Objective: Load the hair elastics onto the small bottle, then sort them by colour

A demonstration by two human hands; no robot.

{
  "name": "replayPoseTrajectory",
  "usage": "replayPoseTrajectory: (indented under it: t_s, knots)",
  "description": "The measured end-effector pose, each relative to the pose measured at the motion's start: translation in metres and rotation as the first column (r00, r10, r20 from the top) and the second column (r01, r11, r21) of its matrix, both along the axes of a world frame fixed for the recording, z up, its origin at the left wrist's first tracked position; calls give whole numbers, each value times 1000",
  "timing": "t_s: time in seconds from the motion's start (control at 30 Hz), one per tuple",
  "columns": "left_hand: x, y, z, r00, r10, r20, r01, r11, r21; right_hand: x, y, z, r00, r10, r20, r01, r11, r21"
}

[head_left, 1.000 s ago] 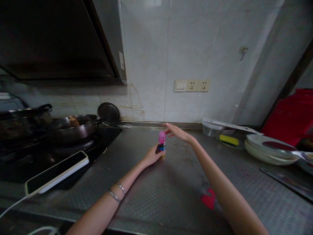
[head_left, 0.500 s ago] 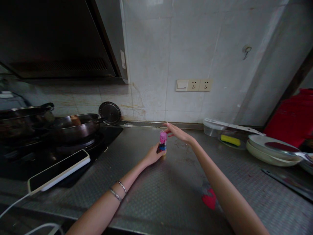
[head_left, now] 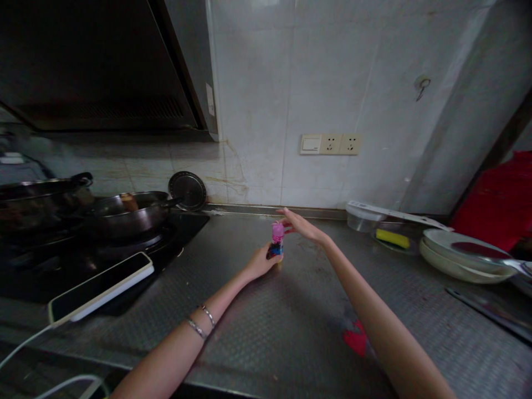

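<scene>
A small bottle (head_left: 277, 244) with a pink top and a dark, colourful label stands upright on the metal counter (head_left: 249, 316). My left hand (head_left: 262, 260) is wrapped round its lower part, from the left. Two bracelets sit on that wrist. My right hand (head_left: 302, 224) hovers at the upper right of the bottle, its fingers stretched out and apart. Its lower fingertips are close to the pink top; whether they touch it I cannot tell.
On the left, a phone (head_left: 100, 288) with a cable lies by the stove (head_left: 183, 230), which bears a frying pan (head_left: 137, 216) and a pot (head_left: 37, 205). To the right are a clear tub (head_left: 359, 220), a yellow sponge (head_left: 392, 239), stacked plates (head_left: 453, 263) and a dark-handled utensil (head_left: 482, 310).
Both hands and the bottle are in nearly the same place. The camera view has shifted very slightly.
</scene>
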State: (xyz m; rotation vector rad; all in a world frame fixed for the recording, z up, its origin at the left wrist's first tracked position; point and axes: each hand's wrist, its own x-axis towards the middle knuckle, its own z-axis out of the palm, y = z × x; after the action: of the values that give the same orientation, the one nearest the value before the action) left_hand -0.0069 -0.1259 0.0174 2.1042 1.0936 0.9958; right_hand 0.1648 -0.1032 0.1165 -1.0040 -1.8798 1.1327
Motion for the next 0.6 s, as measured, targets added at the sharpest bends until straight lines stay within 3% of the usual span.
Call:
replayPoseTrajectory:
  t_s: [0.23, 0.47, 0.6]
  knots:
    - [0, 1, -3, 1000, 10, 11, -10, 1000, -7, 7, 0, 1, 991, -119, 56, 113, 989, 95]
    - [0, 3, -5, 1000, 7, 6, -7, 1000, 4, -4, 2, -7, 996, 31, -80, -35, 999, -42]
    - [0, 2, -2, 1000, -5, 8, 4, 1000, 9, 2, 5, -6, 998, -15, -69, 13, 999, -35]
